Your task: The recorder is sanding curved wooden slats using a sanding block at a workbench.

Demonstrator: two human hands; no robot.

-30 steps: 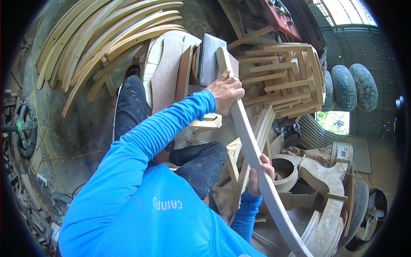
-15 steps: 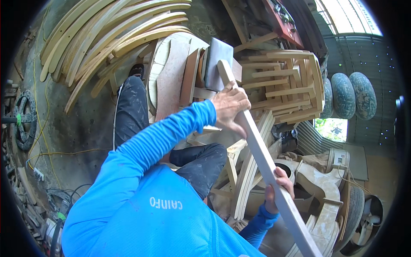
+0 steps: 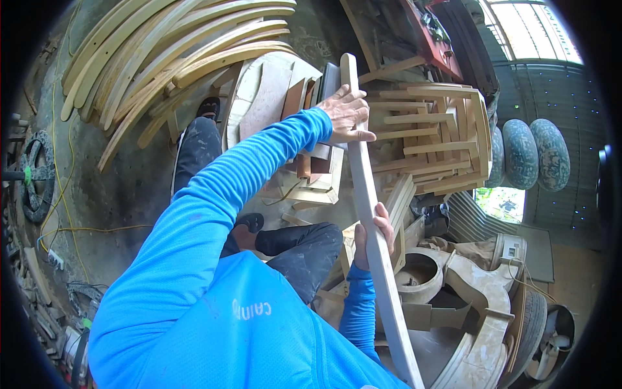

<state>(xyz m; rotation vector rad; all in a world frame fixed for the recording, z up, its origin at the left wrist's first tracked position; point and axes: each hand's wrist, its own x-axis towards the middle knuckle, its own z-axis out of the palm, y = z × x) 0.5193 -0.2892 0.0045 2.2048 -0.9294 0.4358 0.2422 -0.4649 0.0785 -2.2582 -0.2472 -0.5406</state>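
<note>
A long, straight, pale wooden bar slants from the upper middle down to the lower edge. My left hand lies over its far part, fingers across the wood and thumb along the right side. Lower down, my right hand grips the bar, with fingertips showing on its right side and thumb on the left. The bar's far end, rounded at the corners, is beside a grey flat-faced block, just left of it; whether they touch I cannot tell. Brown boards stand next to that block.
Curved wooden slats are piled at upper left. Slatted wooden frames stack at right. A pale cast machine body and a tyre stand lower right. A yellow cord crosses the floor at left.
The bar has turned more upright, its near end swinging left. My right hand has moved left and up with it; my left hand has shifted slightly up along the far part.
</note>
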